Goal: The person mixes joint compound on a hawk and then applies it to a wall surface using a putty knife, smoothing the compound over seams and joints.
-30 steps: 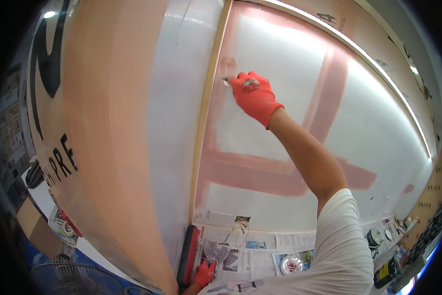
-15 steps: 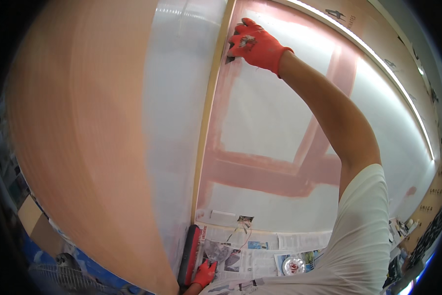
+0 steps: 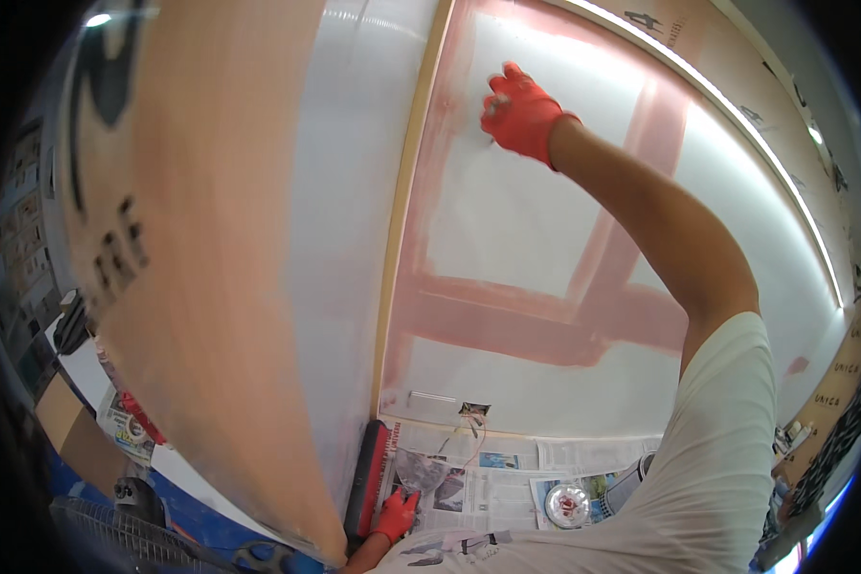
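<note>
My right hand (image 3: 524,113), in a red glove, is raised in front of a pale wall panel (image 3: 516,210) marked with wide dull-pink bands. Its fingers are curled together, with a small dark tip showing below them; the rest of what they grip is hidden. Far below, my left hand (image 3: 398,516), also red-gloved, is low over newspaper (image 3: 507,488) with its fingers apart. Just beyond those fingers lies a crumpled clear plastic piece (image 3: 419,471).
A wooden strip (image 3: 409,191) edges the panel, beside a large curved sheet (image 3: 210,239) on my left. A long red-and-black object (image 3: 369,478) stands near my left hand. A round clear dish (image 3: 568,503) sits on the newspaper. A light strip (image 3: 727,110) runs along the right.
My right hand has moved right and down, away from the wooden strip. The view has shifted slightly, and the sheet on my left shows dark markings. My left hand stays by the plastic.
</note>
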The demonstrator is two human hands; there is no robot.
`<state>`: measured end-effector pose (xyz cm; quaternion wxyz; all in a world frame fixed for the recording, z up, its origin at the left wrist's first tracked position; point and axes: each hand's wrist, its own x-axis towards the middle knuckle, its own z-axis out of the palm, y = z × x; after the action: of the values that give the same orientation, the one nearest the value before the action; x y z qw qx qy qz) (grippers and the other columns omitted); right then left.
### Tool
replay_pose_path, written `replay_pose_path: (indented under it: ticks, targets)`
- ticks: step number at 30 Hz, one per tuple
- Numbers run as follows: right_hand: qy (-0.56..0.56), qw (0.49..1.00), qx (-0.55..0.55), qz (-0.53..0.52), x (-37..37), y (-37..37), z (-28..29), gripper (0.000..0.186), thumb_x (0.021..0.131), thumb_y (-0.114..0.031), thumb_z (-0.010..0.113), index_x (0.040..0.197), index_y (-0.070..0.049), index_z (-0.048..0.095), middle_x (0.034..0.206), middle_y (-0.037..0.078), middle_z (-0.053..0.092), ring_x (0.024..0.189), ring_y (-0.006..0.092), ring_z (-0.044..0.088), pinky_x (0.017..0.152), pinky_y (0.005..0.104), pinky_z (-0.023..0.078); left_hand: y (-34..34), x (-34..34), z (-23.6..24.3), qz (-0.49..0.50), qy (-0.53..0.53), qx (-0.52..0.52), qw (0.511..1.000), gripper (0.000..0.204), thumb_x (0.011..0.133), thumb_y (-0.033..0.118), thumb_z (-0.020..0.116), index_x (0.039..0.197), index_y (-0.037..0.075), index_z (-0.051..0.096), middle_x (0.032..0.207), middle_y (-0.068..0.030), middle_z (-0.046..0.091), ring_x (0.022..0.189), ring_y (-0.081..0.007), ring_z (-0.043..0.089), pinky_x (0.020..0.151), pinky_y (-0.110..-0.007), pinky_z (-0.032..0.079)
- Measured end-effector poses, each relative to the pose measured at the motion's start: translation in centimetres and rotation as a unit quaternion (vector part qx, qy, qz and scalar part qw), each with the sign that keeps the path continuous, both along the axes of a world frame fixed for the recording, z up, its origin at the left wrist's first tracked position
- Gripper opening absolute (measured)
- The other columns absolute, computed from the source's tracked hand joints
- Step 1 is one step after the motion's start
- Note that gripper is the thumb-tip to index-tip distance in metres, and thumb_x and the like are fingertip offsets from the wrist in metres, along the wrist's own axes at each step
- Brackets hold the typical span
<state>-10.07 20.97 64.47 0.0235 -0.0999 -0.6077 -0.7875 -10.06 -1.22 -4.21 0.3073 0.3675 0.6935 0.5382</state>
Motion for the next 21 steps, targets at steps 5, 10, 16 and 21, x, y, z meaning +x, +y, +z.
replay_pose_path:
  ticks: [5,10,16,21]
  targets:
    - [0.096,0.827,-0.498,0.244,6.9,-1.9,-8.9,0.051,0.077,0.001,0.062,0.126,-0.013,0.058,0.123,0.013,0.059,0.113,0.0316,0.054,0.107,0.0458,0.038,0.2,-1.8,-5.0,0.029,-0.016,0.05,0.998,0.042,0.096,0.03,0.058,0.122,-0.003,0.058,0.11,-0.0266,0.066,0.109,-0.0408,0.062,0.091,-0.043,0.048]
    - [-0.012,0.652,-0.713,0.257,15.7,-4.7,-21.8,0.063,0.078,0.004,0.059,0.138,-0.014,0.053,0.139,0.014,0.052,0.133,0.0352,0.043,0.112,0.0486,0.034,-1.5,0.2,2.0,-0.061,-0.077,0.291,0.952,0.043,0.101,0.035,0.048,0.128,0.003,0.057,0.109,-0.0126,0.068,0.089,-0.0254,0.068,0.082,-0.038,0.055]
    - [-0.105,0.517,-0.823,0.21,20.7,-7.3,-28.6,0.064,0.077,0.003,0.063,0.138,-0.015,0.053,0.145,0.014,0.046,0.135,0.0402,0.04,0.113,0.0486,0.033,-2.9,0.2,15.2,-0.308,-0.519,0.115,0.789,0.032,0.099,0.034,0.053,0.107,0.004,0.061,0.081,-0.0099,0.067,0.061,-0.0219,0.063,0.056,-0.038,0.053]
    - [-0.136,0.582,-0.787,0.156,22.0,-5.8,-30.2,0.069,0.074,-0.001,0.067,0.139,-0.02,0.051,0.147,0.016,0.044,0.13,0.0416,0.045,0.105,0.0478,0.04,-3.4,1.9,15.6,-0.259,-0.473,0.193,0.819,0.026,0.098,0.031,0.057,0.102,0.005,0.059,0.071,-0.0054,0.061,0.054,-0.0172,0.057,0.051,-0.035,0.048]
